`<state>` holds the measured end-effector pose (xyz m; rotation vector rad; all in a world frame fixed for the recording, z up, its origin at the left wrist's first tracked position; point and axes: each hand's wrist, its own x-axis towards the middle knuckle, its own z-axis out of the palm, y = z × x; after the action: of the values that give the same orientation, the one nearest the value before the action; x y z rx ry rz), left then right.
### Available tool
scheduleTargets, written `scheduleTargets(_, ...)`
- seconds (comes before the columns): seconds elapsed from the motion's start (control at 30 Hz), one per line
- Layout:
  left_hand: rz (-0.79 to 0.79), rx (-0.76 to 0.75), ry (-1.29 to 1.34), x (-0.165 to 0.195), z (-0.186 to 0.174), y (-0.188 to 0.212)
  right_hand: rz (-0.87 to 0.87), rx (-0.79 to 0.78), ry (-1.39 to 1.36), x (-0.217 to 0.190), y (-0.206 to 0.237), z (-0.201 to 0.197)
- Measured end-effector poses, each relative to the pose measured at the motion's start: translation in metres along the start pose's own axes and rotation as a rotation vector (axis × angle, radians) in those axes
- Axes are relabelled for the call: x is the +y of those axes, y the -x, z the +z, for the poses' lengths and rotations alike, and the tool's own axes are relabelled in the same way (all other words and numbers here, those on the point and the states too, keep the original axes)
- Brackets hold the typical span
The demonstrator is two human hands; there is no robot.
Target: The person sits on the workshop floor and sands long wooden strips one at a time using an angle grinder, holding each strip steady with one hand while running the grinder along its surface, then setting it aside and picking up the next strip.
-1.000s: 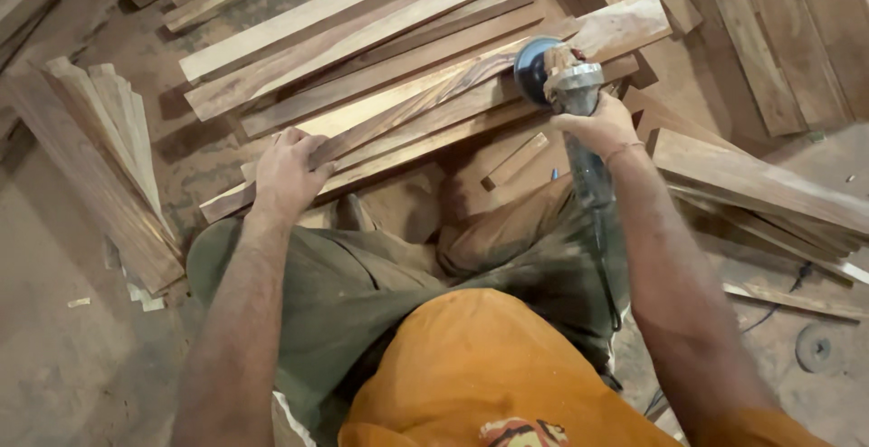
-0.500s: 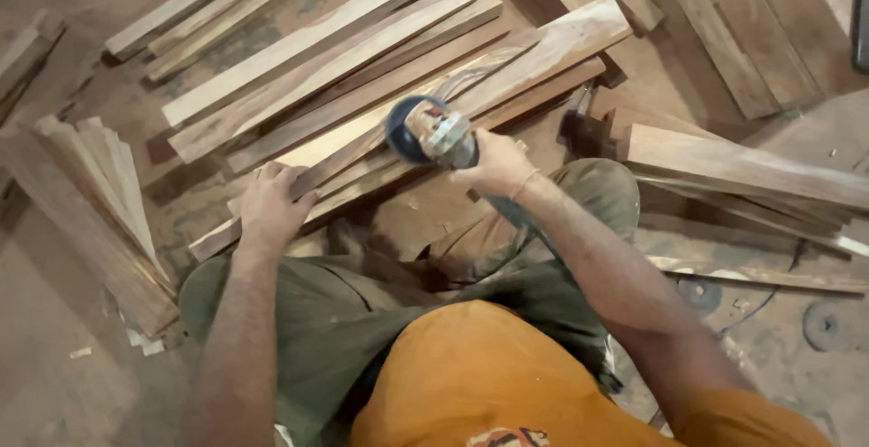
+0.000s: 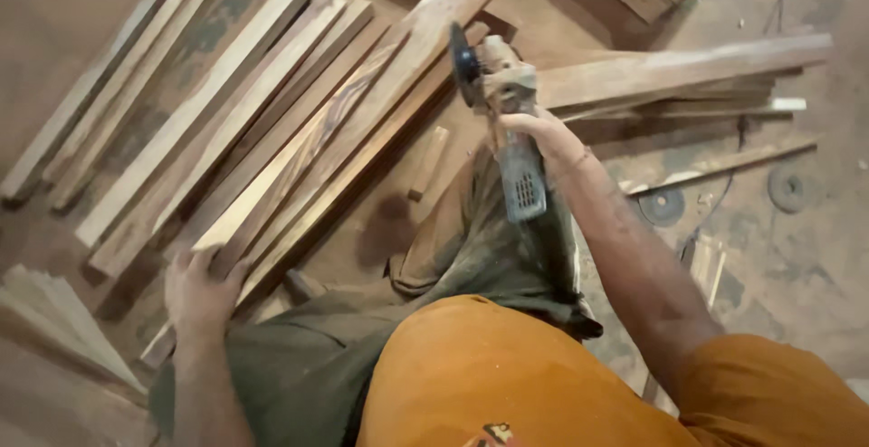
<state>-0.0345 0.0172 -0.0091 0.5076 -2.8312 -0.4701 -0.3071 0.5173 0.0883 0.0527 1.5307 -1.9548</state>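
- While the left hand (image 3: 197,291) presses flat, fingers spread, on the near end of a long wooden plank (image 3: 348,117), the right hand (image 3: 540,135) is wrapped tight round the body of an angle grinder (image 3: 501,112).
- That grinder is held clear of the wood, its dark disc (image 3: 463,64) tilted on edge just beside the plank's far end, not visibly touching it.
- Lying diagonally, the plank rests on a stack of similar boards (image 3: 195,144), running from the left hand up toward the disc.
- Judging by this, the step in hand looks like grinding or sanding the plank's face, at a point where the tool is off the work.
- A next pass would call for laying the disc flatter against the wood while the left hand pins the plank.
- Spare discs (image 3: 662,204) lie on the dusty floor (image 3: 815,257) to the right.
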Motion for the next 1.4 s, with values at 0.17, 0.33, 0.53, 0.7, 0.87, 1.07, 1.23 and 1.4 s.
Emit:
scheduleTargets(0.17, 0.024, -0.054, -0.108, -0.019, 0.0, 0.014, -0.02, -0.1, -0.599, 0.045, 0.059, -0.055)
scheduleTargets(0.33, 0.006, -0.166, -0.196, -0.049, -0.008, 0.037, -0.134, -0.424, -0.893, 0.091, 0.086, -0.085)
scheduleTargets(0.53, -0.138, -0.261, -0.171, -0.075, -0.014, 0.043, -0.127, -0.388, -0.863, 0.108, 0.083, -0.087)
scheduleTargets(0.7, -0.163, -0.185, 0.057, -0.016, -0.04, 0.049, -0.095, -0.34, -0.926, 0.104, 0.083, -0.087)
scheduleTargets(0.87, 0.067, -0.039, 0.283, 0.135, -0.089, 0.033, -0.01, -0.255, -1.016, 0.1, 0.078, -0.086)
scheduleTargets(1.07, 0.021, -0.737, -0.042, 0.338, -0.121, -0.005, 0.108, -0.114, -0.826, 0.101, 0.073, -0.086)
scheduleTargets(1.23, 0.235, -0.792, 0.712, 0.435, -0.121, 0.002, 0.105, -0.069, -0.745, 0.117, 0.071, -0.092)
scheduleTargets(1.4, 0.373, -0.883, 0.599, 0.522, -0.06, -0.004, -0.074, -0.153, -0.7, 0.129, 0.067, -0.103)
